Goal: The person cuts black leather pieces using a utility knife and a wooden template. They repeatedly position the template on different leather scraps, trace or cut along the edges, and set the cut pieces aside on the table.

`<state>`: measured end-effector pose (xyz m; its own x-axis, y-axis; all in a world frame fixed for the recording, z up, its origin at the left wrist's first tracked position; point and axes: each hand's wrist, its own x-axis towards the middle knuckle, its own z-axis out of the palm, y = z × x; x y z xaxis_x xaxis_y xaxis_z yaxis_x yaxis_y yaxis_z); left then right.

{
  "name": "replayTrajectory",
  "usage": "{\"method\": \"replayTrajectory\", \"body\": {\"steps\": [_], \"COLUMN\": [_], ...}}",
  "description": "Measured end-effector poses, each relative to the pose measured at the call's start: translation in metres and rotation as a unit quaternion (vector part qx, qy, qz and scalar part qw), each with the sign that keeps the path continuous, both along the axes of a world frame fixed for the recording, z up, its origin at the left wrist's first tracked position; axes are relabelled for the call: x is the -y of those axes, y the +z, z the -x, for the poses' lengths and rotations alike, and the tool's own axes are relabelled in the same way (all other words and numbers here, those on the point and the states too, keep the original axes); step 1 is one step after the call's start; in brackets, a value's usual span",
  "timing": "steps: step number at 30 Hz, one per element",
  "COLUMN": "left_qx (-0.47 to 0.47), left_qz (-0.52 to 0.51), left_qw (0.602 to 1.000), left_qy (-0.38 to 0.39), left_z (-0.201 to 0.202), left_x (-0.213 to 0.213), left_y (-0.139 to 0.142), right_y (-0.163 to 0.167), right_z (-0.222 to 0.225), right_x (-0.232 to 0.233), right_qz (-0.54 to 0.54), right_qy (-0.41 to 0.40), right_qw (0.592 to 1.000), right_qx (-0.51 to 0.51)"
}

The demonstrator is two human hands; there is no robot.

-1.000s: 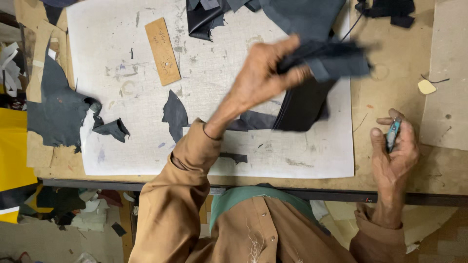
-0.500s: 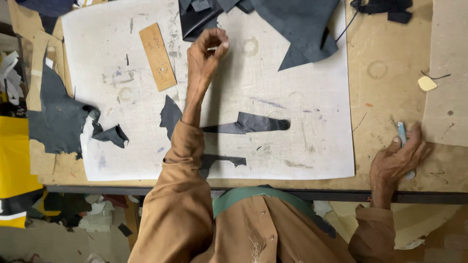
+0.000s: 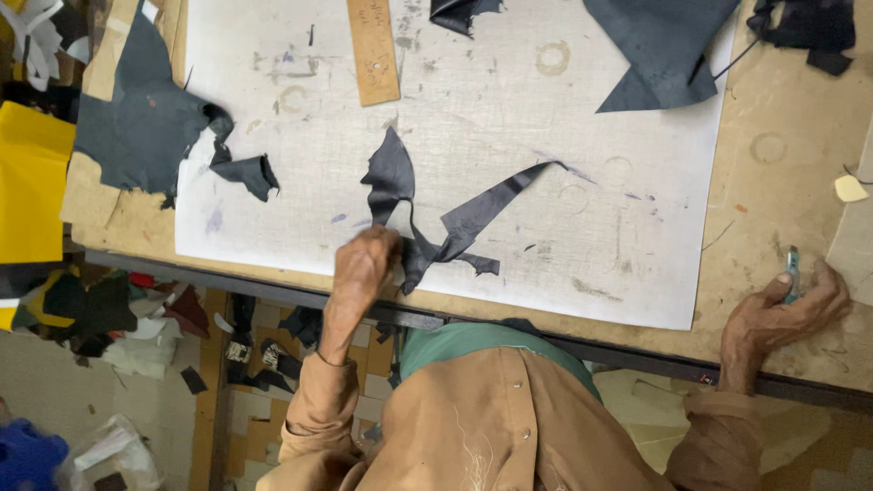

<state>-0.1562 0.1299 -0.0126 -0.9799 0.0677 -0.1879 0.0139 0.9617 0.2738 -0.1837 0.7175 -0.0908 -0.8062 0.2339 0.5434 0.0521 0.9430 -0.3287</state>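
My left hand [image 3: 364,265] is at the near edge of the white cutting sheet [image 3: 509,109], fingers closed on the dark leather offcuts [image 3: 455,223], thin strips that trail up and to the right across the sheet. My right hand [image 3: 787,305] rests on the wooden table [image 3: 782,182] at the right and grips a small blue-handled cutting tool [image 3: 793,268]. A large dark leather piece [image 3: 659,45] lies at the sheet's far right corner.
A brown rectangular template [image 3: 373,50] lies at the top of the sheet. Dark leather pieces [image 3: 145,118] lie at the left edge, with a yellow sheet [image 3: 32,182] beyond. Scraps [image 3: 109,309] litter the floor under the table.
My left hand has come from the far side of the sheet down to its near edge and taken hold of the offcuts. The camera view has shifted nearer. My right hand stays put.
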Motion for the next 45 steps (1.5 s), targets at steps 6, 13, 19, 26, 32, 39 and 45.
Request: {"method": "replayTrajectory", "body": {"steps": [6, 13, 19, 26, 32, 39, 45], "left_qx": [-0.283, -0.108, 0.278, 0.218, -0.191, -0.361, -0.283], "left_qz": [-0.106, -0.229, -0.034, -0.098, -0.126, 0.002, -0.043], "left_qw": [0.951, 0.967, 0.958, 0.931, 0.950, 0.931, 0.957], "left_qy": [0.067, 0.014, 0.054, 0.277, 0.214, 0.044, -0.035], "left_z": [-0.015, -0.067, -0.200, -0.204, -0.091, 0.070, 0.169], "left_x": [-0.038, -0.035, 0.108, 0.216, 0.278, 0.361, 0.392], "left_y": [0.013, -0.029, -0.051, 0.007, 0.053, 0.052, 0.073], "right_y": [0.045, 0.065, 0.085, 0.094, 0.118, 0.090, 0.069], "right_z": [0.026, 0.090, 0.057, -0.074, 0.014, 0.014, -0.134], "right_x": [0.049, 0.189, 0.370, 0.516, 0.513, 0.407, 0.386], "right_qz": [0.010, -0.030, -0.109, 0.098, 0.066, -0.037, -0.008], "right_qy": [0.091, 0.219, 0.300, 0.692, 0.601, 0.353, 0.217], "right_qw": [0.996, 0.950, 0.899, 0.528, 0.759, 0.896, 0.940], "right_qx": [0.020, 0.221, 0.300, 0.482, 0.243, 0.267, 0.262]}}
